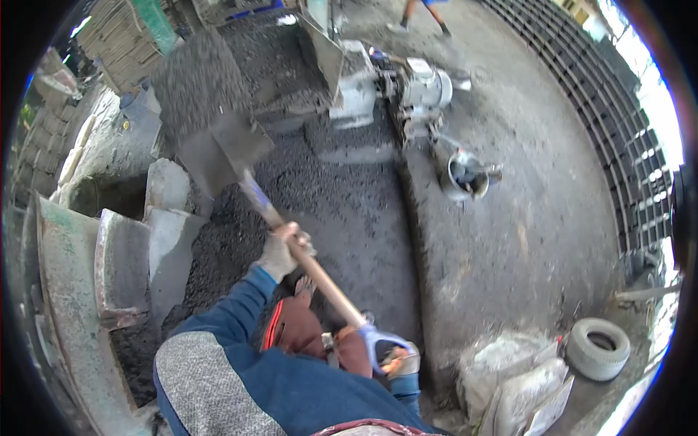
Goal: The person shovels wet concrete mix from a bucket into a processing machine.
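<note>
A shovel (331, 291) with a wooden shaft and a blue D-shaped handle stretches diagonally across the view. My left hand (286, 252), in a light glove, is closed around the shaft below the blade. My right hand (403, 360) grips the D-handle near my body, its fingers partly hidden. Raised at the far end, the metal blade (225, 152) is smeared by motion. A blurred mass of dark, coarse material (196, 83) is in the air just beyond the blade, beside a metal hopper (327, 54) holding similar dark material.
Dark loose material (291, 174) lies around my feet, beside a raised floor edge (411, 240). A motor (427, 86) and a bucket (465, 176) stand right. Concrete slabs (127, 261) line the left; sacks (520, 378) and a tyre (598, 349) sit lower right. Another person's legs (418, 16) show at the top.
</note>
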Tool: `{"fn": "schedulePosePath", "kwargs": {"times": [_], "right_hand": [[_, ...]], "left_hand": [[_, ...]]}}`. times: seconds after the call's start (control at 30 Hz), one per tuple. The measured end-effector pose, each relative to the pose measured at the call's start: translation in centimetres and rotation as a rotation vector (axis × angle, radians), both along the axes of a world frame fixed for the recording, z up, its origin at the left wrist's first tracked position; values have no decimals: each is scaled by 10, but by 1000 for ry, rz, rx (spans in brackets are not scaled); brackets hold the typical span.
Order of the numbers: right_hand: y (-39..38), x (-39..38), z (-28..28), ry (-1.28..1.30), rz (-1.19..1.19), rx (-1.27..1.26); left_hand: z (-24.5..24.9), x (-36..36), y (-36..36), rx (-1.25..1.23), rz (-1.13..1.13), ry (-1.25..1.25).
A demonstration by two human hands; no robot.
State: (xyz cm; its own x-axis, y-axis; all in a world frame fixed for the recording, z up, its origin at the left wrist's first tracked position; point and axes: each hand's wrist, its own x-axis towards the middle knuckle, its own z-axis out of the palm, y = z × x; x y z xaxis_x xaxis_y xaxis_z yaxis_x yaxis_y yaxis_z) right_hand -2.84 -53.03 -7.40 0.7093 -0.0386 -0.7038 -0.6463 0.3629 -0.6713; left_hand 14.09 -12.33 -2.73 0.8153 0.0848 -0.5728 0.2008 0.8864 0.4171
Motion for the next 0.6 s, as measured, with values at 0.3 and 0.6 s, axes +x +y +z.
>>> {"fn": "schedulePosePath", "kwargs": {"times": [0.3, 0.6], "right_hand": [[-35, -141, -18, 233, -431, -557], [115, 15, -138, 249, -497, -84]], "left_hand": [[-340, -111, -210, -195, -285, 779], [-317, -68, -158, -243, -443, 719]]}}
